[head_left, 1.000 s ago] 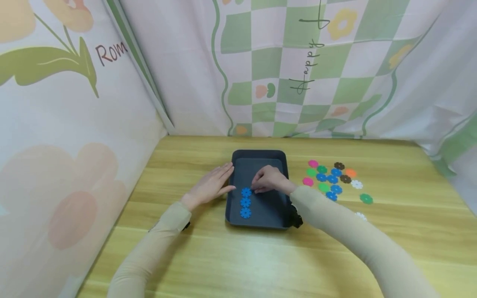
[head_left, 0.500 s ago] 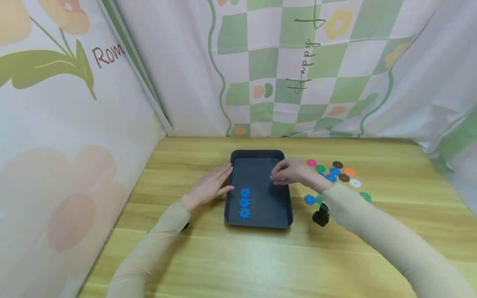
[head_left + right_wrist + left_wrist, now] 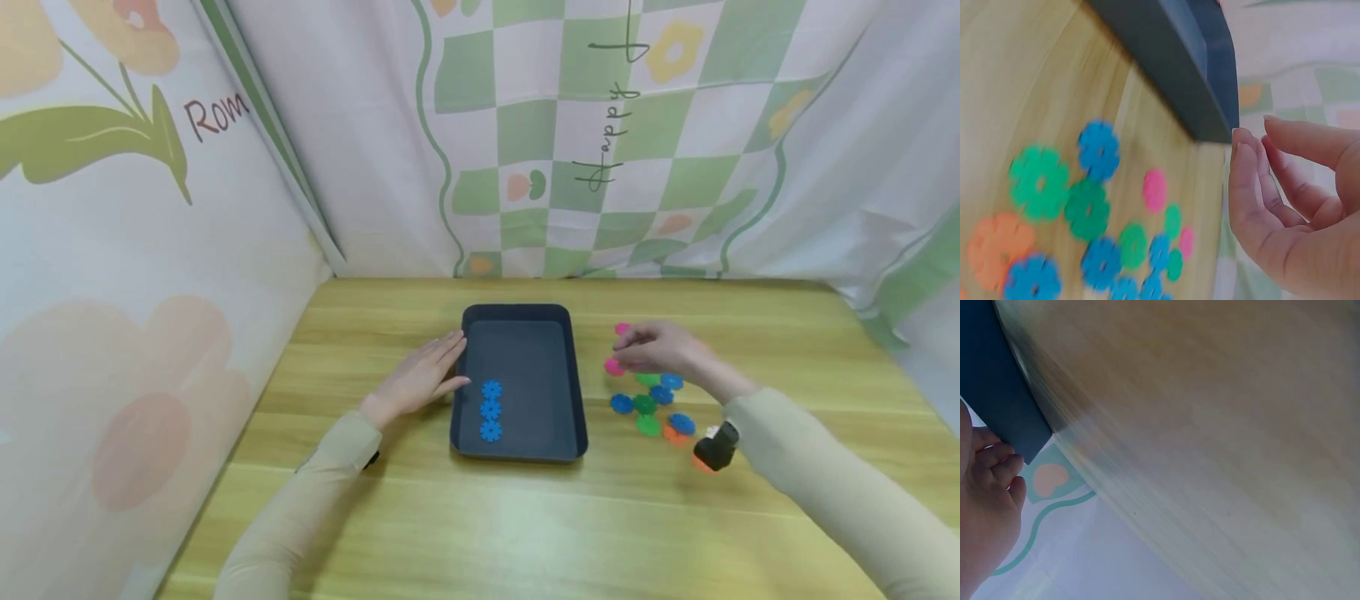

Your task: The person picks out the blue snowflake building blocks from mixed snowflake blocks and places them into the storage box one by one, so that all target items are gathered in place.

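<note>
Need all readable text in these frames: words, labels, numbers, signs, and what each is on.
"Rom": on the left backdrop.
"Happy": on the back curtain, turned sideways, reading upward.
One more stroke above "Happy": cut off by the frame's top edge, can't be read.
Tray and flower-shaped discs: no text visible.
Black device at the right wrist: too small to tell.

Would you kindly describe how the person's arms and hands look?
The sleeves are long, plain and beige. The left hand and right hand are ungloved. A black device sits by the right wrist, a small black part by the left.
</note>
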Tool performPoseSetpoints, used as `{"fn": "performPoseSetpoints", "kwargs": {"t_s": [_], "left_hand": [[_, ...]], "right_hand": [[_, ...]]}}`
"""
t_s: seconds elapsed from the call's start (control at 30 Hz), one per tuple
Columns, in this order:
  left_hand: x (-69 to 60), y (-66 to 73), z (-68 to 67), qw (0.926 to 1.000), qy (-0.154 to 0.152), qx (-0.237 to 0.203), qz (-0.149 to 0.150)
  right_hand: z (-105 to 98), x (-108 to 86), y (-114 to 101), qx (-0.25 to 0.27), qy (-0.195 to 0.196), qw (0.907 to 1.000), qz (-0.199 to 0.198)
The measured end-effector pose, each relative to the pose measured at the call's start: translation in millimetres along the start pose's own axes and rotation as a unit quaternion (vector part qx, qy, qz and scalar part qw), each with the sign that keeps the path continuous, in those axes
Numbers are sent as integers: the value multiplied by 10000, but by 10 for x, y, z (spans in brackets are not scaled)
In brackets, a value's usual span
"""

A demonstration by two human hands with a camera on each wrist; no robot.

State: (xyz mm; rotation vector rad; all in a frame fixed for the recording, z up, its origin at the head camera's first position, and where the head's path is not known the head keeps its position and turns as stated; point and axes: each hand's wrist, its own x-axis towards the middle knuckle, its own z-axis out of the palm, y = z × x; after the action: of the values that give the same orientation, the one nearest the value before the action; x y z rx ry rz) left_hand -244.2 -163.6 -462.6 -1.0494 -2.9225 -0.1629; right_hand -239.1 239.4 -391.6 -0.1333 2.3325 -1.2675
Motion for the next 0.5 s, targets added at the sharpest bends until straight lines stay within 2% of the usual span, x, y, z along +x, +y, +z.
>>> {"fn": "performPoseSetpoints", "kwargs": {"t_s": [0.17, 0.37, 0.5], "left_hand": [[-3, -6, 9, 10000, 50, 30, 1], [3, -5, 17, 10000, 30, 18, 1], [6, -8, 28, 10000, 6, 22, -14]], "right_hand": [[-160, -86, 207, -352, 34, 9994, -19], [-309, -143, 463, -482, 144, 9984, 264], [-365, -167, 589, -764, 227, 9963, 311]]}}
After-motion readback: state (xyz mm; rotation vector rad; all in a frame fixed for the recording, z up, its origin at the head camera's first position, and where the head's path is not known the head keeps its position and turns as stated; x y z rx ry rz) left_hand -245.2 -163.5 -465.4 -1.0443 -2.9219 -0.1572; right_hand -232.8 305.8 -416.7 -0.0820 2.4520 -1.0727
